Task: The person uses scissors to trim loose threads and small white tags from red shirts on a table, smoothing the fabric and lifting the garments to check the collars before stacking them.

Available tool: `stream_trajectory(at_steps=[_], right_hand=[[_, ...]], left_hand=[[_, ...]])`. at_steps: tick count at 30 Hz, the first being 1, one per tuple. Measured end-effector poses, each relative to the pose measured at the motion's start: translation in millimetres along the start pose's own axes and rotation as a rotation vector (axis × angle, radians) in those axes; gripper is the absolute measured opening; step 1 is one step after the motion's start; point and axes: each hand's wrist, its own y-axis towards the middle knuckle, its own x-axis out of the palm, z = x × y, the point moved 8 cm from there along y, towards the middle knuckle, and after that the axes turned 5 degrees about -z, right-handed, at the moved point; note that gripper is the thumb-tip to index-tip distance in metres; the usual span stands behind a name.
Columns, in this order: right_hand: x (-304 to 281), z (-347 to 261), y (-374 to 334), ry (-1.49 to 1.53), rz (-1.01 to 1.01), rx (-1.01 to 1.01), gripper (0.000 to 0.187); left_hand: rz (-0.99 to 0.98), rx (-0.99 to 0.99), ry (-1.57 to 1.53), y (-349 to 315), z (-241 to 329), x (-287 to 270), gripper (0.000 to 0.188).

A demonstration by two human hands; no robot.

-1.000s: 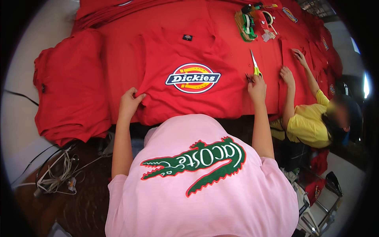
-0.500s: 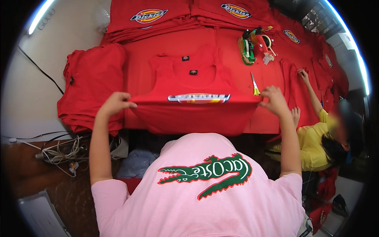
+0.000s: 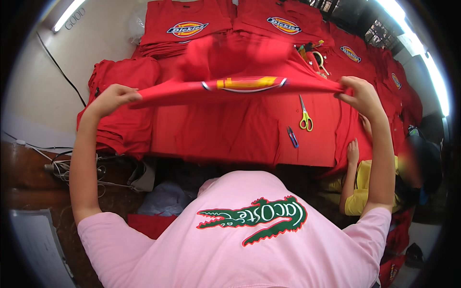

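Observation:
A red tank top (image 3: 240, 93) with a yellow, white and blue chest print is stretched sideways above the table, blurred by motion. My left hand (image 3: 114, 99) pinches one side of it, and my right hand (image 3: 359, 96) grips the other side. Its upper part billows toward the far side of the table. Below it lies another red garment (image 3: 225, 132), flat on the red tabletop. Yellow-handled scissors (image 3: 306, 120) and blue thread snips (image 3: 292, 138) rest on the table between that garment and my right arm.
Folded red shirts (image 3: 187, 21) line the far edge, and another red stack (image 3: 120, 115) stands at the left. A tape dispenser (image 3: 318, 60) is partly hidden behind the raised cloth. At the right, a co-worker in a yellow shirt (image 3: 367, 180) has hands on red cloth. Cables (image 3: 65, 170) hang at the left.
Both my hands have moved away from me and farther apart, lifting and stretching the tank top. The snips and the garment beneath have come into sight. The co-worker's arms have shifted.

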Motion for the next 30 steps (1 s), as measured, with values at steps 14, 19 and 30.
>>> stream_trajectory(at_steps=[14,19,30], right_hand=[[40,60,69,1.394,0.256,0.253,0.047],[34,75,100,1.438,0.511,0.201,0.04],[204,-7,-27,1.337,0.191,0.457,0.017]], left_hand=[[0.321,0.133,-0.693,71,7,-52,0.042],[0.596,0.143,-0.563,100,2,-86,0.028],[0.422,0.197,-0.473,27,-53,63,0.019]])
